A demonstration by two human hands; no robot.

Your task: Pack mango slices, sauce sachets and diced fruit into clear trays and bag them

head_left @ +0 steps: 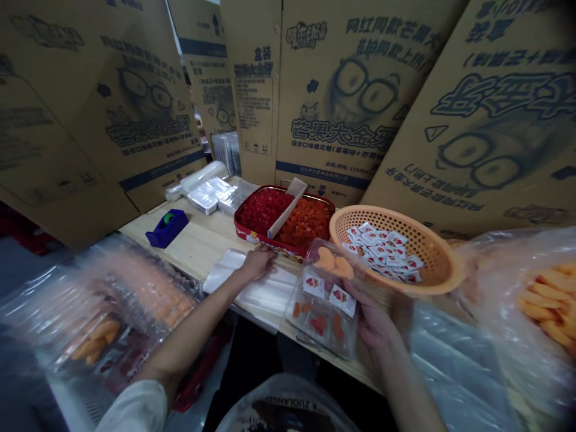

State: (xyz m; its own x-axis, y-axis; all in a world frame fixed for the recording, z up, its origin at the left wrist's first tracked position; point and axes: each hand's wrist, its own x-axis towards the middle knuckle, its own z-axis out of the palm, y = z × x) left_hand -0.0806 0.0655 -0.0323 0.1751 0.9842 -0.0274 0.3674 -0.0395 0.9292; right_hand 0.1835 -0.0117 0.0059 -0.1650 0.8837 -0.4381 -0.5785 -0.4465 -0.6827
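While the right hand (373, 321) grips a clear plastic tray (321, 300), the left hand (256, 264) rests on a stack of clear plastic sleeves (265, 294).

The tray tilts, its long axis pointing away from the person, just above a wooden table (198, 246) and beside an orange plastic basket (443, 264). Right fingers close around its right edge. The left hand lies loosely open, touching only the sleeves. A red tin (252, 231) of candied pieces stands beyond.

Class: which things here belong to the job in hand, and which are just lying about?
Job: left hand, clear plastic sleeves, right hand, clear tray, orange basket of sachets, red tin.
Lying about: blue tape dispenser, plastic film roll, cardboard cartons.
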